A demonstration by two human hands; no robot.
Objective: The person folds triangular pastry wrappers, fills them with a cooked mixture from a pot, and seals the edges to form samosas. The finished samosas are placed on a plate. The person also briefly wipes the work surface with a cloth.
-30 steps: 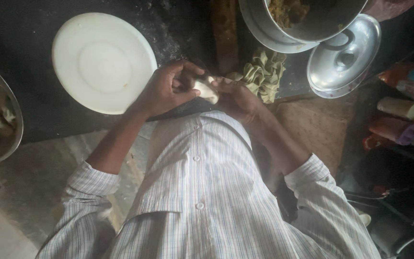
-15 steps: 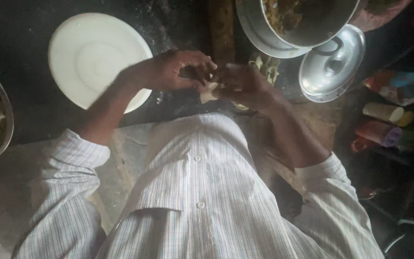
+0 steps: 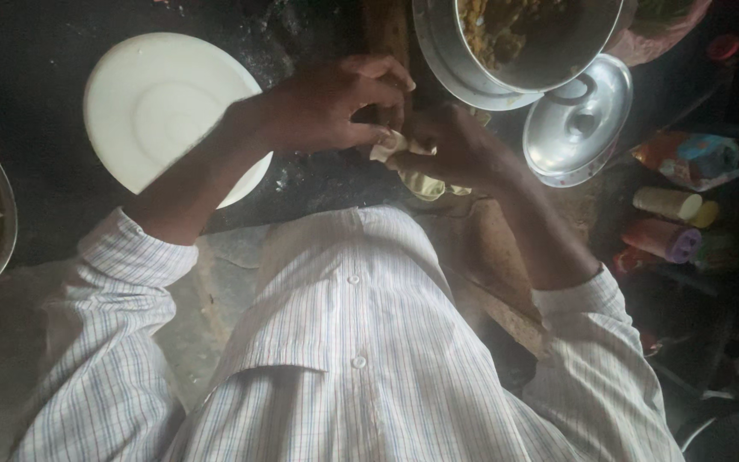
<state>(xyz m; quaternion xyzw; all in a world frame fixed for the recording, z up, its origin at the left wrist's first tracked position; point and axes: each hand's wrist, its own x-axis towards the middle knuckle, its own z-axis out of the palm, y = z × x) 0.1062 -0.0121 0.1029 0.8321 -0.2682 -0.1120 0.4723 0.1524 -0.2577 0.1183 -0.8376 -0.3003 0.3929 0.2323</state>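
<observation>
I see both hands met over the dark table [image 3: 301, 184], just below the steel pot [image 3: 515, 51] of filling. The left hand [image 3: 327, 107] and right hand [image 3: 455, 150] are closed together on a pale piece of dough [image 3: 404, 162], pinched between fingertips, probably to fold its edge. Left of the pot lies a white plate [image 3: 164, 111]; right of it a steel lid [image 3: 579, 120]. Nothing blocks the hands.

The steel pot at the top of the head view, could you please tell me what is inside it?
The steel pot holds a yellowish-brown, chunky food mixture against its left wall. The pot's right side is in shadow and its top is cut off, so how full it is cannot be seen.
</observation>
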